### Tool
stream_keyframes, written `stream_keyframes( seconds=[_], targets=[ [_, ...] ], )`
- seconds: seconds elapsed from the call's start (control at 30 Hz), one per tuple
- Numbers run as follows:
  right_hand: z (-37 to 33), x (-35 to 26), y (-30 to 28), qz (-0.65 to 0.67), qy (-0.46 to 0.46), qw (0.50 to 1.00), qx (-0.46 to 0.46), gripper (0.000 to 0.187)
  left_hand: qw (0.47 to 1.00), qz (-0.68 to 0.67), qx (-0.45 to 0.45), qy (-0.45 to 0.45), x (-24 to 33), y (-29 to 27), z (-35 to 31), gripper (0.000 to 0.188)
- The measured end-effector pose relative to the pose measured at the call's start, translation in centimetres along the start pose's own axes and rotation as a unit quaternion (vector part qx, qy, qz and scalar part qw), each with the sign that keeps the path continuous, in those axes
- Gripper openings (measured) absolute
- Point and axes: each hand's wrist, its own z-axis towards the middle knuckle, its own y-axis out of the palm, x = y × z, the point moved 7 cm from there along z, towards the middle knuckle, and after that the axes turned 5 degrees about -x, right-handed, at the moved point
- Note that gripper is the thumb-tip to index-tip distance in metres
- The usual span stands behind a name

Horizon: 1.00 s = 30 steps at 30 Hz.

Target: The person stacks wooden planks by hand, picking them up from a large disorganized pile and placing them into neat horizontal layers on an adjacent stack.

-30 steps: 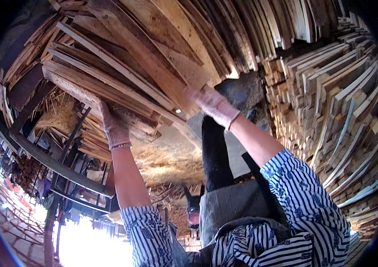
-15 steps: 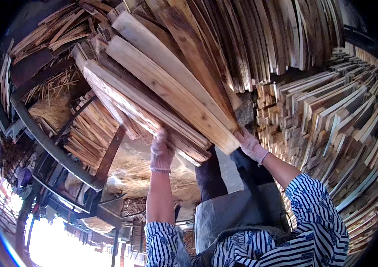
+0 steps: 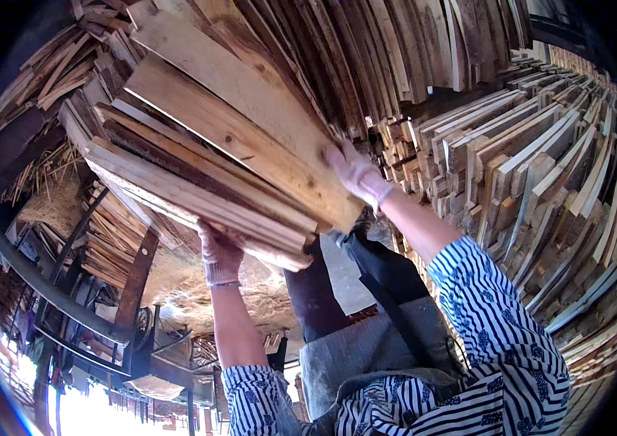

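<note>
**Armful of boards up against the stack**

While we look down, a bundle of wooden boards (image 3: 228, 167) fills the middle of the view, its long axis running from upper left down to lower right, cut ends pointing at our body. We count roughly six to eight boards in it; the exact number is hard to tell. Our left hand (image 3: 220, 254), gloved, presses up under the bundle's lower edge, fingers curled against the bottom board. Our right hand (image 3: 353, 171), also gloved, lies spread flat on the top board near its lower end. Stacked planks (image 3: 541, 182) rise just right of us. No labels or signs show.
</note>
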Motion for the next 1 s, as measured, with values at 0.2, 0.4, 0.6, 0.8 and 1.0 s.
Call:
stream_keyframes(
  seconds=[0.2,0.4,0.6,0.8,1.0],
  targets=[
    [3.6,9.9,5.3,0.48,-0.163,0.852,-0.131,0.068,0.993,-0.042,-0.11,-0.017,2.7,-1.3,-0.8,0.094],
    [-1.2,-0.6,5.8,0.367,-0.032,0.905,-0.212,0.067,0.997,0.016,-0.044,0.065,2.1,-2.7,-1.2,0.087],
    [-6.3,-0.9,6.1,0.215,-0.081,0.914,-0.335,0.076,0.973,-0.04,-0.193,0.116,3.4,-6.7,-2.5,0.091],
    [0.5,-4.5,7.4,0.333,-0.146,0.91,-0.198,0.068,0.955,0.053,-0.094,0.276,5.7,-2.3,0.4,0.091],
    [-5.3,-6.5,6.8,0.332,-0.127,0.895,-0.271,0.066,0.949,-0.044,-0.218,0.225,3.3,-2.4,-0.9,0.092]
  ],
)
